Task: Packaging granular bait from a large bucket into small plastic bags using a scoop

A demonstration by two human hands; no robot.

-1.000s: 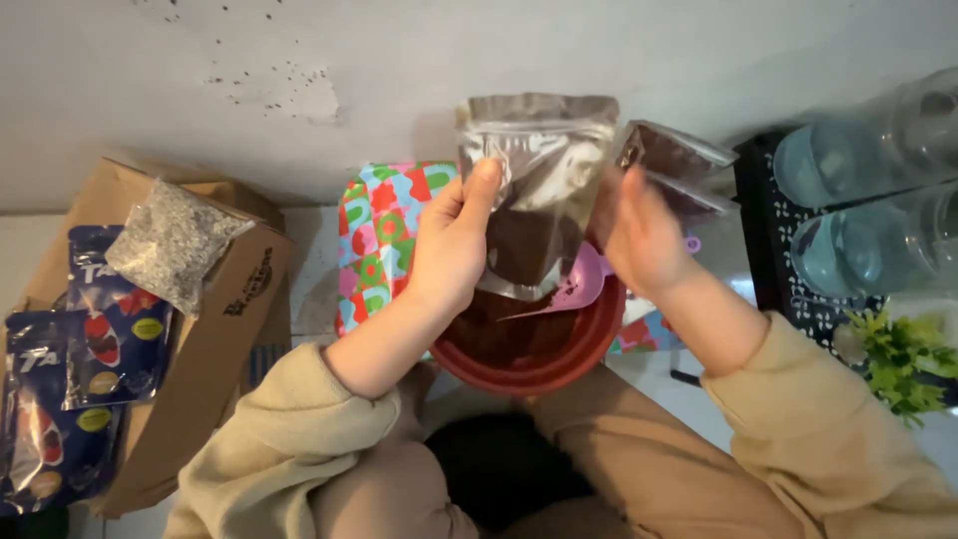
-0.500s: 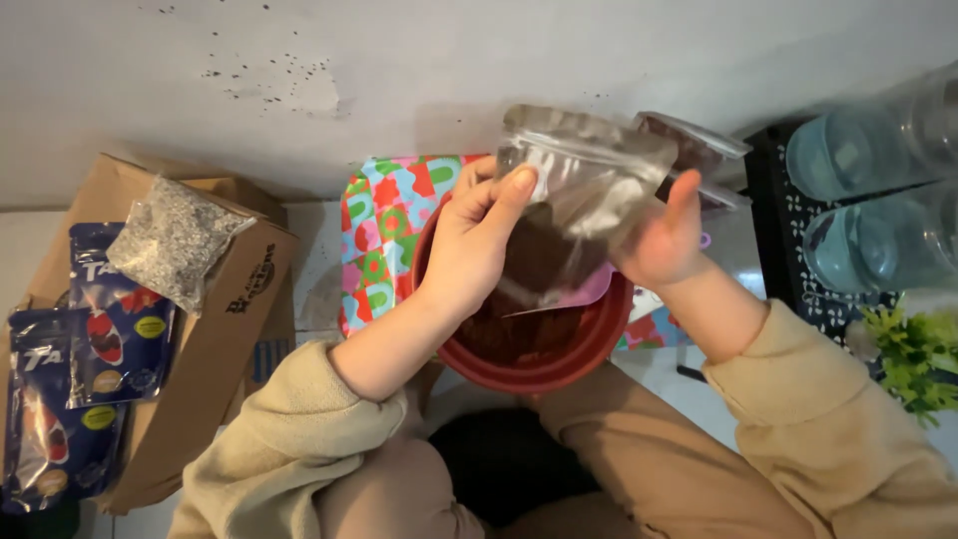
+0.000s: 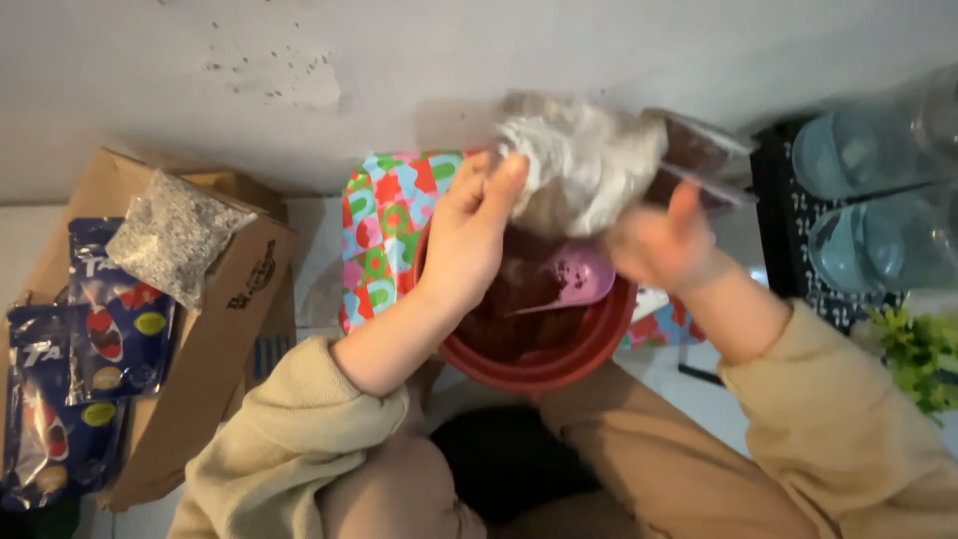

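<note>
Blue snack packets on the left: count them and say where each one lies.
2. One blue snack packet lies on the cardboard box, partly under a clear bag of gravel. The other lies lower, at the left edge. More may be hidden beneath.

The scene was lit softly and evenly by diffuse daylight, with only faint shadows cast on the pale wall (image 3: pixel 150 110). Heavy motion blur was seen on the right hand (image 3: pixel 664 245) and the silvery pouch (image 3: pixel 579 165). The cardboard box (image 3: pixel 215 329) was rendered fairly sharp. No glare was noted.
</note>
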